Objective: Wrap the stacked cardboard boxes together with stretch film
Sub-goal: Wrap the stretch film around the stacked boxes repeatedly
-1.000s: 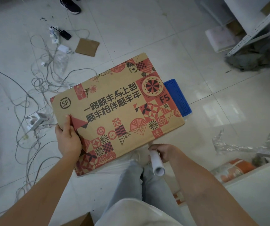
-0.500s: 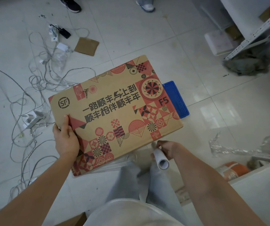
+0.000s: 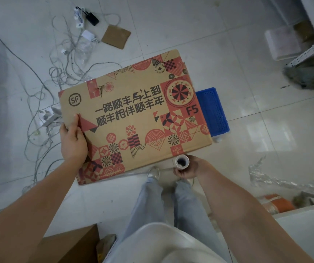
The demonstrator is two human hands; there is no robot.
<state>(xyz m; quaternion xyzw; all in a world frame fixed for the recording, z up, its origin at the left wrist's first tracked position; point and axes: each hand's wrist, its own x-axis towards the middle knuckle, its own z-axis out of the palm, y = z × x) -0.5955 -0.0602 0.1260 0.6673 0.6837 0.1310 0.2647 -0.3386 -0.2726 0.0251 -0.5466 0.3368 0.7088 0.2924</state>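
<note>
left hand (image 3: pixel 74 142) fingers clamp box (image 3: pixel 133 114) edge; right hand (image 3: pixel 187 168) fingers clamp film roll (image 3: pixel 182 161)

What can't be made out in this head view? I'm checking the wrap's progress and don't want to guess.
- Boxes below the top cardboard box: hidden under its printed face, so the stack count is unknown.
- Blue crate: mostly covered by that box.
- Stretch film roll: seen end-on in the right hand; its length is hidden.
- Film on the box: too clear to trace.
- Left hand: fingers hidden behind the box edge.
</note>
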